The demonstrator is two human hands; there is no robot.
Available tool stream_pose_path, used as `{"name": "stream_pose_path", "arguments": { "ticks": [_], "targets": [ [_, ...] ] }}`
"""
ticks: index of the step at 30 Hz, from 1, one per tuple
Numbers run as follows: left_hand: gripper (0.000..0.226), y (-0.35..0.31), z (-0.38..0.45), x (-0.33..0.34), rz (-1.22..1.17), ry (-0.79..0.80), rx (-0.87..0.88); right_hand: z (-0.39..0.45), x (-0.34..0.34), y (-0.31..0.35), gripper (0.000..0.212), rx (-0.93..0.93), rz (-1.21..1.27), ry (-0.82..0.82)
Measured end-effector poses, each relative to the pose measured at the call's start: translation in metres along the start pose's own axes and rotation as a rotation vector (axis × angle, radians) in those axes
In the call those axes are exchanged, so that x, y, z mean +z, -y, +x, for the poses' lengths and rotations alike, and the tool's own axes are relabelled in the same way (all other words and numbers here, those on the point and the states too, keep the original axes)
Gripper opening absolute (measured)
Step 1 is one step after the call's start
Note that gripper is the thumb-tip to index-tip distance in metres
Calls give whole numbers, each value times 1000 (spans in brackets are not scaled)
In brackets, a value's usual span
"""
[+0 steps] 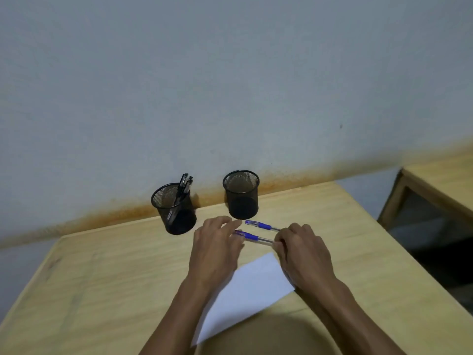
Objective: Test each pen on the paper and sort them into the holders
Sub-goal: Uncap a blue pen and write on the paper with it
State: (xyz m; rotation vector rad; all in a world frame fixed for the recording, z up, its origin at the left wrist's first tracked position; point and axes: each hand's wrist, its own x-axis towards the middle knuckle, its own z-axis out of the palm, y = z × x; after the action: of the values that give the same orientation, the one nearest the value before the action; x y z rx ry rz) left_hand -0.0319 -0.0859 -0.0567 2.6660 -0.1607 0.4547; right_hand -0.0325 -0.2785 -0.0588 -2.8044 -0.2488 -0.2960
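1. Pens first: two blue-and-clear plastic ballpoint pens lie on the pale wooden tabletop (102, 265), just in front of the two black wire-mesh holders.
2. Nearer blue pen (252, 237) runs left to right across the view, its blue grip end towards the left hand, its clear barrel end towards the right hand.
3. Right hand (300, 252) has its curled fingers closed on the clear end of that nearer pen, as far as the blur allows. That looks like a pinch.
4. Left hand (217, 248) is spread, fingers fairly straight, fingertips touching or just over the pen's blue end. I cannot tell whether it actually presses down.
5. Farther blue pen (261, 225) lies parallel, just behind the first one. No hand is on it.
6. White sheet of paper (245, 295) lies close to the body, between the forearms, so the held pen has to come back towards the person to be tested.
7. Left mesh holder (174, 208) already carries several dark pens (184, 187). The right mesh holder (242, 194) looks empty and stands just behind the pens.
8. My read: the right hand is the one placed to lift and write, since it has the barrel.
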Motion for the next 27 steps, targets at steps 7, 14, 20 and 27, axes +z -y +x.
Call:
{"name": "stream_pose_path", "arguments": {
  "ticks": [7,14,20,27],
  "targets": [
    [41,-8,-28,-15,36,-95,107,-25,-45,-1,7,97,679,-49],
    [26,-39,-80,-46,-276,-172,81,-60,-58,29,12,169,1276,45],
    [11,-43,-120,-62,-354,-129,-112,-77,-41,56,11,175,1242,94],
    [14,-9,-152,-85,-171,-284,-217,-42,-55,43,19,446,1579,-173]
  ]
}}
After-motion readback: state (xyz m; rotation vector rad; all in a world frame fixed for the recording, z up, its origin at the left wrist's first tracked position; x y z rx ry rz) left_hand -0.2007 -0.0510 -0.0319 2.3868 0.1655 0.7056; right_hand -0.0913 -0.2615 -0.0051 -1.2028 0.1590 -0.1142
